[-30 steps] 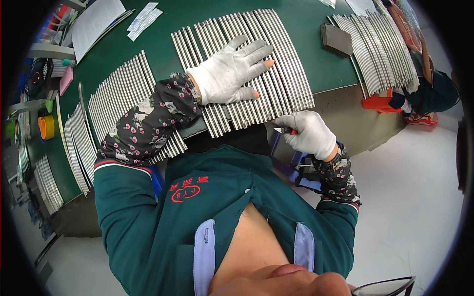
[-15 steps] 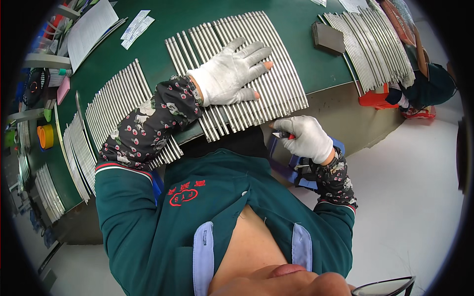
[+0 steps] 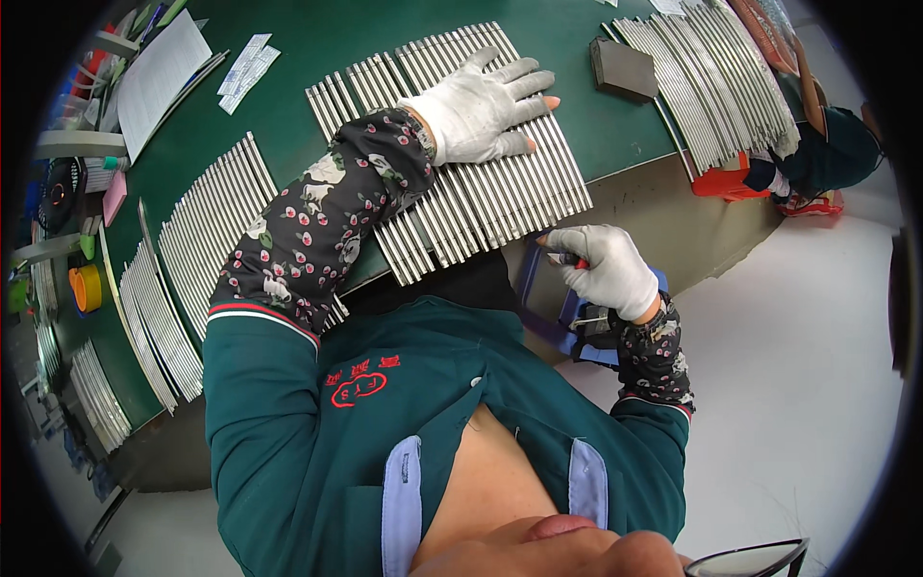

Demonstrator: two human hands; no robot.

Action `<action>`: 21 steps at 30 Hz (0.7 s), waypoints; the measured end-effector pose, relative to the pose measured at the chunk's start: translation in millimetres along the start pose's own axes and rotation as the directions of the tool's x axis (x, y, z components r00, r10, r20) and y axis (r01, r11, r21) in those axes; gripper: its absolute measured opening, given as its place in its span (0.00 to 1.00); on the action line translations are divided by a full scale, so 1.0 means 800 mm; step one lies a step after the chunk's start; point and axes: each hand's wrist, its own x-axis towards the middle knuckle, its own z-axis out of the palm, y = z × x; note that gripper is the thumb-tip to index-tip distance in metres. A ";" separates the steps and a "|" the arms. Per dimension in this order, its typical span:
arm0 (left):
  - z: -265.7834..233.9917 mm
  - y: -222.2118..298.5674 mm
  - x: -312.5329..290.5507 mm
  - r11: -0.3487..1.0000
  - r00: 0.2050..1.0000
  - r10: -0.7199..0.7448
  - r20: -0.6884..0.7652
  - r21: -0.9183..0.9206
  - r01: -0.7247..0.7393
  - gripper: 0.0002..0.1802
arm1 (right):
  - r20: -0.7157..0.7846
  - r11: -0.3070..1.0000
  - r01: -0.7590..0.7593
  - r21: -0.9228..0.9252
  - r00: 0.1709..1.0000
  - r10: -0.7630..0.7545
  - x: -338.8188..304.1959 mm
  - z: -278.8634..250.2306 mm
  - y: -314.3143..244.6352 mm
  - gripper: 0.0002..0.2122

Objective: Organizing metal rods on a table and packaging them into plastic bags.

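Note:
Spread across a row of slim metal bars is my left hand, in a white glove with bare thumb tip and one bare fingertip. Its fingers lie flat and apart on the bars, toward the far right of the row. Just off the table's front edge, my gloved right hand is closed around a small red-handled tool. A short metal tip shows beside the thumb; the fingers hide most of the tool, so its exact kind is unclear.
More metal bars lie in rows at left, with another group at right behind a dark block. Papers and yellow tape lie at left. A blue bin stands below my right hand. Another person sits at right.
My left hand has slid to the right and farther away over the bars. My right hand stays nearly in place, the tool turned a little so less of its tip shows.

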 end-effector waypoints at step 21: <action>0.013 0.000 0.032 1.000 1.000 -0.022 -0.003 0.019 0.022 0.33 | -0.084 0.999 -0.017 -0.052 0.996 0.012 0.015 -0.009 0.025 0.06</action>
